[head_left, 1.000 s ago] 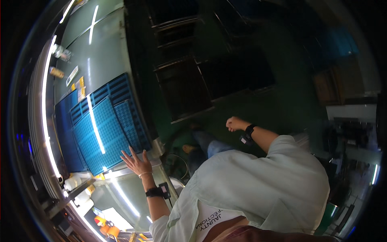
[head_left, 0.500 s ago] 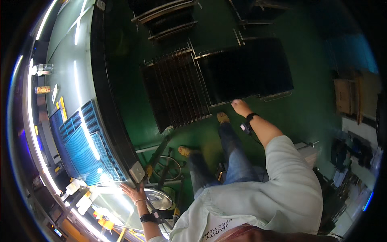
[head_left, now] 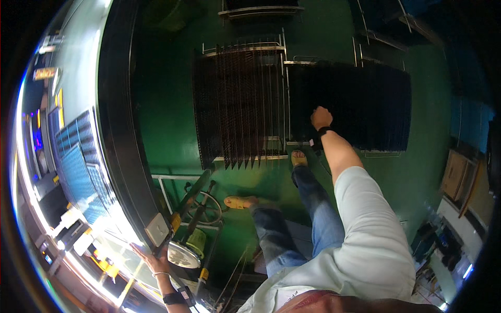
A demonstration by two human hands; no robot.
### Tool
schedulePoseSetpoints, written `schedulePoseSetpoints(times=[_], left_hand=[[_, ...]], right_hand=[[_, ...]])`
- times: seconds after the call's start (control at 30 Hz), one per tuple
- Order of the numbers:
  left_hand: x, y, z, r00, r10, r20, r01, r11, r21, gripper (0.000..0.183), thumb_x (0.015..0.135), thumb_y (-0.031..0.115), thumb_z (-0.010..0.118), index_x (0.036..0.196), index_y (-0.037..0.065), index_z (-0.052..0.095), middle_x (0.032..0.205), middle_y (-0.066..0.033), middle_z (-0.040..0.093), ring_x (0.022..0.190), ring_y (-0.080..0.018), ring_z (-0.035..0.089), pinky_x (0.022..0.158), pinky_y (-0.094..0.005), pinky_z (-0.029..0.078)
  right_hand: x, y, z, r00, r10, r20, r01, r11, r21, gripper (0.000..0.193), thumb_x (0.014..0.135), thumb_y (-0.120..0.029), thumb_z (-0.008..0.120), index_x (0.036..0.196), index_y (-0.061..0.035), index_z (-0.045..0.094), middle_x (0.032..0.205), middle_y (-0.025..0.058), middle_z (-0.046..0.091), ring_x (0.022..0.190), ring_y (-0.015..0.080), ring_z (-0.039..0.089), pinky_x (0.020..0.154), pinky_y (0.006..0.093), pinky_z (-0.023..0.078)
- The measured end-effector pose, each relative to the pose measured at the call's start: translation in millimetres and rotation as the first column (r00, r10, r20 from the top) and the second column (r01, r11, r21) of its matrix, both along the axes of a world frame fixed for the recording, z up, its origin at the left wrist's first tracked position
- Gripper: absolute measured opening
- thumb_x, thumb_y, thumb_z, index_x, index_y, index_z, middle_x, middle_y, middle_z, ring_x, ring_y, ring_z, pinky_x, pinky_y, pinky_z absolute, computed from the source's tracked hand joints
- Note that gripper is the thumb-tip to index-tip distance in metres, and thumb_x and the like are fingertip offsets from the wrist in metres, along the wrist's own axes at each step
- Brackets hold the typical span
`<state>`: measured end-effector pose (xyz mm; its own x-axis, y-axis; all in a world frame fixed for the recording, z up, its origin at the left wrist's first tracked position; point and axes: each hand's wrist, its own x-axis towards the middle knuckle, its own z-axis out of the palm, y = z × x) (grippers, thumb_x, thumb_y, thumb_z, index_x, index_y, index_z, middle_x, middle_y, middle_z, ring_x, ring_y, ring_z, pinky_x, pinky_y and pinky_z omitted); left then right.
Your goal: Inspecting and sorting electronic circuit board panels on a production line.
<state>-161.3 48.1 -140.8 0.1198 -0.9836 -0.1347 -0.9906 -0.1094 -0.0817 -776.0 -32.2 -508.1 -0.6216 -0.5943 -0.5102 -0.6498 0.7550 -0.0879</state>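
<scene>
My left hand point(head_left: 153, 261) reaches to the near corner of the lit workbench point(head_left: 121, 221). Its fingers lie stretched out and apart along the bench edge, close to a pale switch box point(head_left: 157, 229). On the bench are blue perforated trays point(head_left: 78, 172), partly washed out by glare. My right hand point(head_left: 322, 117) is closed, and nothing shows in it. It appears above the near left part of a dark rack point(head_left: 360, 112); I cannot tell whether it touches it. To that rack's left stands another rack point(head_left: 237, 104) with several dark upright panels.
By the bench corner is a metal frame with a handwheel point(head_left: 203, 207), a round stool seat point(head_left: 184, 255) and a green bin point(head_left: 196, 241). Another rack point(head_left: 261, 11) stands farther off. Cardboard point(head_left: 456, 177) leans at the right, on the green floor point(head_left: 167, 125).
My view has shifted, and the racks appear lower and farther right. My right arm now reaches over the dark rack instead of its near edge. The left hand stays at the bench corner.
</scene>
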Motion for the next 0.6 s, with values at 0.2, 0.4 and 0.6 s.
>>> schedulePoseSetpoints(times=[0.2, 0.4, 0.6], left_hand=[[-4.1, 0.2, 3.0, 0.999, 0.044, 0.001, -0.044, 0.998, -0.034, 0.112, 0.057, 0.018, 0.079, 0.139, 0.002, 0.005, 0.144, -0.0223, 0.008, 0.132, -0.0390, 0.008, 0.109, -0.0454, 0.010], [-0.1, -0.7, 14.6, 0.997, 0.061, 0.040, -0.062, 0.998, 0.029, 0.110, 0.063, 0.039, 0.074, 0.138, 0.000, 0.004, 0.143, -0.0239, 0.008, 0.131, -0.0403, 0.011, 0.108, -0.0452, 0.012], [11.3, 8.7, 52.8, 0.970, 0.038, -0.241, -0.005, 0.990, 0.139, 0.083, 0.076, 0.047, 0.061, 0.136, 0.003, 0.024, 0.140, -0.0196, 0.024, 0.131, -0.0357, 0.020, 0.105, -0.0455, 0.020]], right_hand=[[-29.4, 24.3, 173.3, 0.990, 0.094, -0.105, -0.119, 0.956, -0.266, 0.030, 0.082, -0.029, 0.051, 0.072, -0.0017, 0.058, 0.074, 0.0203, 0.060, 0.073, 0.0384, 0.059, 0.064, 0.0470, 0.045], [-34.2, 94.0, 406.1, 0.934, -0.059, 0.352, 0.304, 0.650, -0.696, 0.033, 0.083, -0.024, 0.060, 0.066, 0.0030, 0.053, 0.056, -0.0022, 0.043, 0.056, 0.0050, 0.035, 0.047, 0.0253, 0.030], [104.0, 80.9, 493.6, 0.261, 0.201, 0.944, 0.752, 0.571, -0.330, 0.014, 0.081, -0.014, 0.062, 0.092, -0.0047, 0.061, 0.086, 0.0039, 0.064, 0.072, 0.0128, 0.062, 0.061, 0.0233, 0.051]])
